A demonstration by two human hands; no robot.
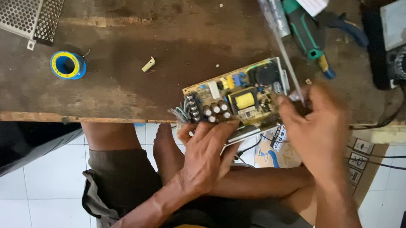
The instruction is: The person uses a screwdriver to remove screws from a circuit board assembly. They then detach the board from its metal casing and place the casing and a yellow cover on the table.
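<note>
A power-supply circuit board [236, 95] with black capacitors, a yellow transformer and a terminal block lies tilted at the near edge of the wooden workbench [119, 73]. My left hand [204, 152] grips the board's near edge from below. My right hand [315, 130] is at the board's right end, fingers closed on the tip end of a screwdriver [279, 33] whose clear handle points away up the bench. The hand is motion-blurred.
A perforated metal cover [23, 1] lies at the far left, a blue and yellow tape roll [68, 65] near it, a small cream plastic piece [148, 64] mid-bench. Green-handled pliers [310, 33] and a multimeter [404, 45] sit far right. A cardboard box [361, 160] stands on the tiled floor below.
</note>
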